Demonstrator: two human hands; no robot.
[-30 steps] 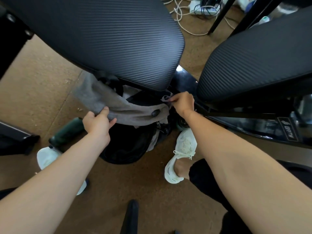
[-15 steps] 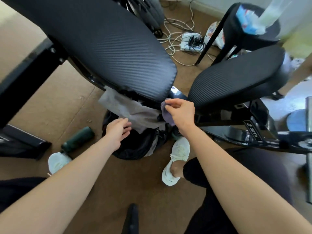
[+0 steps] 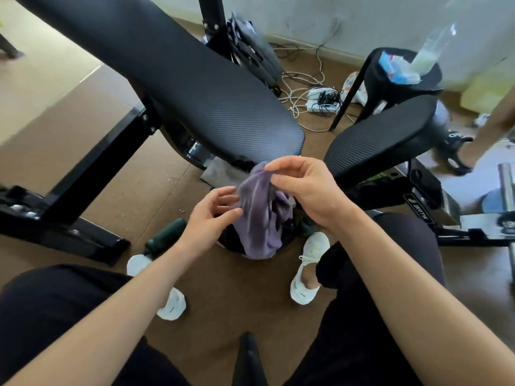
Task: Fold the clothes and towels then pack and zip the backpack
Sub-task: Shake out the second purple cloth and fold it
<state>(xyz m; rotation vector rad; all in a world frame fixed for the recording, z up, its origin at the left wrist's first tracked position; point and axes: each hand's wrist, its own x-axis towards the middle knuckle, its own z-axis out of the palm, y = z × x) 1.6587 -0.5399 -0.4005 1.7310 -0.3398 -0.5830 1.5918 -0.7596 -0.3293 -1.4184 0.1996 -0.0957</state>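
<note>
A purple cloth (image 3: pixel 257 218) hangs crumpled from my right hand (image 3: pixel 303 188), which pinches its top edge with thumb and fingers above the floor. My left hand (image 3: pixel 211 215) is beside the cloth's left edge, fingers apart, touching or nearly touching it. Under the cloth sits the black backpack (image 3: pixel 232 240), mostly hidden. A grey garment (image 3: pixel 223 172) lies behind it, tucked under the end of the bench pad.
Two black padded bench pads (image 3: pixel 195 87) (image 3: pixel 381 137) rise ahead, with a steel frame (image 3: pixel 92 174) at left. A dark green bottle (image 3: pixel 164 236) lies on the brown floor by my left shoe. Cables and a power strip (image 3: pixel 320 100) sit behind; a black stool (image 3: pixel 390 82) and another person's foot at right.
My right hand has pulled the purple cloth up out of the backpack area. My left hand let go of the grey garment and moved to the purple cloth. The view tilted up.
</note>
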